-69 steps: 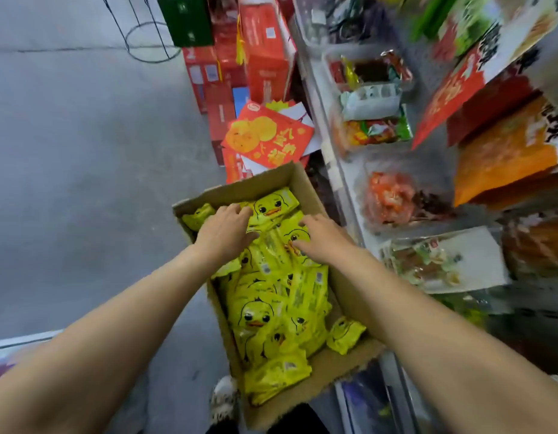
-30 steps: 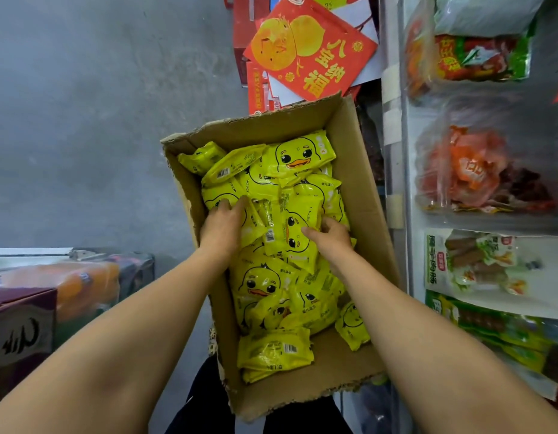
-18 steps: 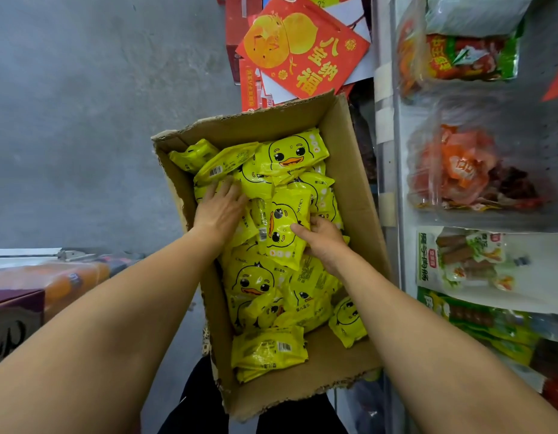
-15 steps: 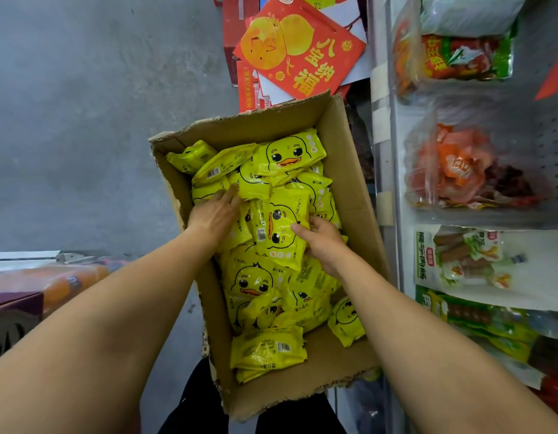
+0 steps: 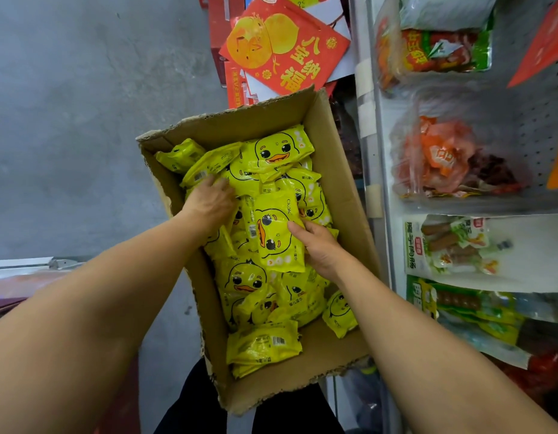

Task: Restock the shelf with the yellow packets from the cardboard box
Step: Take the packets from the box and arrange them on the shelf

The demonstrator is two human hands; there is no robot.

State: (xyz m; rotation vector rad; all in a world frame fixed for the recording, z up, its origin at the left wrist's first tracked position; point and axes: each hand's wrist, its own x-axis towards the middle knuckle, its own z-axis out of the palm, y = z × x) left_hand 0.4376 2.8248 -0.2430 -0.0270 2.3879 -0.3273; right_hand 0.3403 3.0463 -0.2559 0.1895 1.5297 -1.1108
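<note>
Bright yellow packets (image 5: 276, 236) are printed with black-eyed, orange-billed duck faces; the cardboard box (image 5: 343, 195) is plain brown; a red card (image 5: 284, 48) is marked with gold characters.

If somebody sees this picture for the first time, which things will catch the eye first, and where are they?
First, the heap of bright yellow duck packets filling the cardboard box in the centre, with the left hand and right hand reaching in from below. Next, the red gift bag above the box, and the shelf of bagged snacks on the right.
</note>
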